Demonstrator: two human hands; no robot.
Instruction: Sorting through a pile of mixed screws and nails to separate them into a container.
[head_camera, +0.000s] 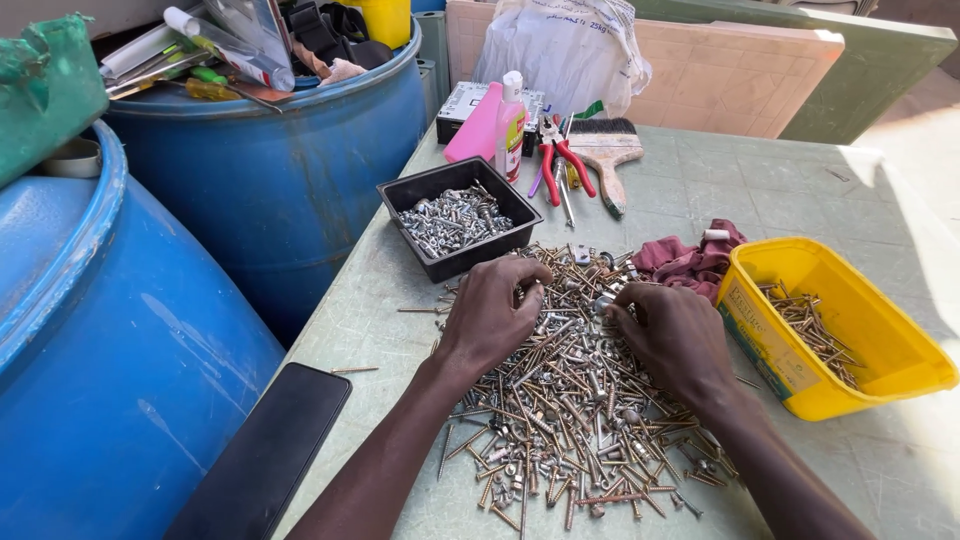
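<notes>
Screws, a loose heap of brass and silver metal ones (570, 400) too many to count, lie mid-table, long axes pointing every way. Left hand (492, 312) and right hand (672, 335) rest palm-down on its far edge, fingers curled, pinching small pieces. One black square tray (400, 196) sits far left, one yellow plastic tub (880, 345) right.

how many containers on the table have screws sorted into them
2. A black tray of silvery screws sits beyond the left hand; a yellow tub of brassy screws sits right of the right hand. The loose pile lies between them.
</notes>
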